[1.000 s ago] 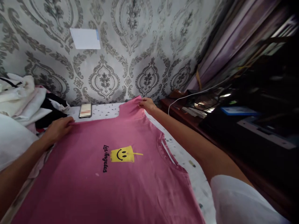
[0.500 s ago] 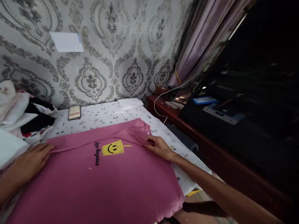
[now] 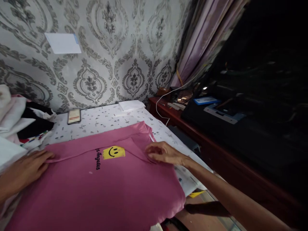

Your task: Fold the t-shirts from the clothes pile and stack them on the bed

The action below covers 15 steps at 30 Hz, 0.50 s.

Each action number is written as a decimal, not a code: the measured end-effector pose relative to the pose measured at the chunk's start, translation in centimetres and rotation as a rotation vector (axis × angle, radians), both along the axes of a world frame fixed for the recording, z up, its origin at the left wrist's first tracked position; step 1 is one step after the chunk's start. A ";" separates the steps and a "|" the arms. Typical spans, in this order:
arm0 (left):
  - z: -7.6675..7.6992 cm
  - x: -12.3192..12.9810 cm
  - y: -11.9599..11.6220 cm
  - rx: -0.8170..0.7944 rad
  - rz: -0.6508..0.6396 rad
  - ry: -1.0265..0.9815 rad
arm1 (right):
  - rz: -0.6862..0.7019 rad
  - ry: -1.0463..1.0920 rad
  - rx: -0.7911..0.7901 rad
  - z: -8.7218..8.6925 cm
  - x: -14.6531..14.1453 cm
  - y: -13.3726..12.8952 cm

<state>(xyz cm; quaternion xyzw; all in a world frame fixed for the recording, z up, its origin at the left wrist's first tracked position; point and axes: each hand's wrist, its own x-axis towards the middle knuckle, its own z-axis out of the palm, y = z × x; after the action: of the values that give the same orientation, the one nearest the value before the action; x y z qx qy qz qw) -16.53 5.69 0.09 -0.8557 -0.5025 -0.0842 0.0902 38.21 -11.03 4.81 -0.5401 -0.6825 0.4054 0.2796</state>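
Observation:
A pink T-shirt [image 3: 103, 192] lies spread out, with a strip folded over along its far side. Its print is a yellow smiling cup and black lettering, partly covered by the fold. My left hand [image 3: 26, 170] grips the folded edge at the left end, fingertips pressed together on the cloth. At the right end, my right hand [image 3: 166, 153] hovers against the fold, its thumb and curled fingers slightly apart with no cloth visibly pinched between them.
The shirt rests on a white patterned sheet [image 3: 96, 125]. A phone-like object [image 3: 74, 116] and a folded white cloth [image 3: 132, 105] lie toward the wall. Piled clothes [image 3: 36, 120] sit at left. A dark red desk [image 3: 166, 107] with a white cable [image 3: 157, 104] stands at right.
My right hand has loosened its pinch on the fold, and the cloth there has dropped flatter, covering the cup's straw. My left hand stays on the edge. The view shifted slightly.

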 end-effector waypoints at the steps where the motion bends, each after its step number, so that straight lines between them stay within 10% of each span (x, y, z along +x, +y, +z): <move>1: 0.3 0.4 0.0 -0.006 0.003 0.037 | -0.045 -0.012 0.020 0.0 0.2 0.8; 4: 1.7 2.4 -0.1 -0.001 -0.016 0.096 | -0.187 -0.179 0.245 -0.6 0.0 4.5; 8: 3.2 6.9 -0.7 -0.075 -0.077 0.002 | -0.017 -0.457 0.420 -3.3 -0.8 10.3; 15: 0.4 8.6 -0.5 -0.254 -0.105 -0.125 | -0.065 -0.830 0.316 -6.2 2.4 15.7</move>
<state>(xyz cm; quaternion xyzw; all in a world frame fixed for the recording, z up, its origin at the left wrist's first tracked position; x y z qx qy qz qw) -7.97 5.17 0.51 -0.8785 -0.4682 -0.0776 -0.0548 40.59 4.71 -1.40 -0.6288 -0.7732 0.0360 0.0735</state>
